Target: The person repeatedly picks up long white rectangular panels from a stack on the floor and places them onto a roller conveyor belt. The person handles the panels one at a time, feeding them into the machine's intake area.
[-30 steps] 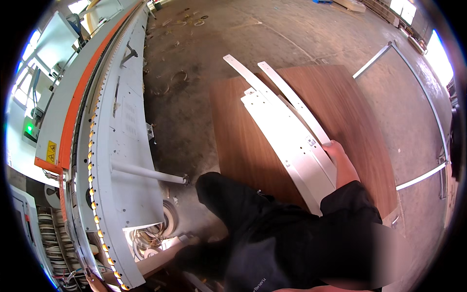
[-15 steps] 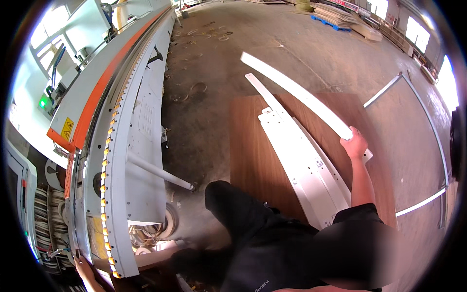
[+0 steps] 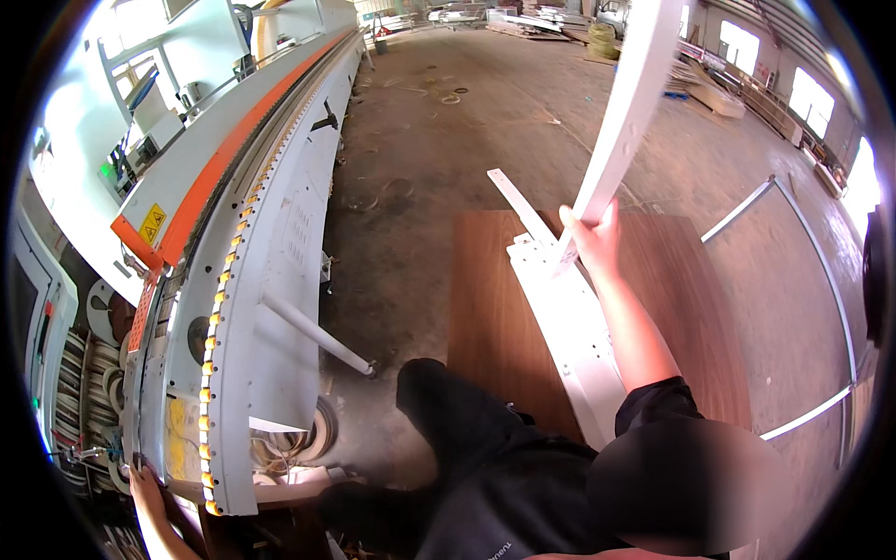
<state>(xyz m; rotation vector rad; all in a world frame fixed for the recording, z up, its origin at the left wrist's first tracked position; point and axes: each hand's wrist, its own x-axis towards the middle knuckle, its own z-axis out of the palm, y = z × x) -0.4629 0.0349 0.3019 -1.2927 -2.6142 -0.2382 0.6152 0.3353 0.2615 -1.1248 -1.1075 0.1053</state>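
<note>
My right hand (image 3: 595,238) is closed round the lower part of a long white board strip (image 3: 623,112), which stands steeply tilted with its top out of the picture. Small holes show along the strip. Below it, a stack of white boards (image 3: 560,308) with small holes and cutouts lies on a brown wood-grain panel (image 3: 490,308); my forearm hides part of it. One narrow white strip (image 3: 515,198) sticks out past the panel's far edge. At the lower left, my left hand (image 3: 147,490) touches the near end of a long machine (image 3: 224,373); its fingers are partly hidden.
The machine, with an orange band and a row of yellow rollers, runs away along the left. A white bar (image 3: 317,334) juts from its side. On the right stands a metal frame (image 3: 831,252). Stacked boards (image 3: 714,93) lie farther back; loose strip scraps (image 3: 453,98) litter the floor.
My right hand has moved left and away with the white strip, swinging it from lying low over the stack to steeply raised. My left hand stays at the machine's end. The view has shifted slightly.
</note>
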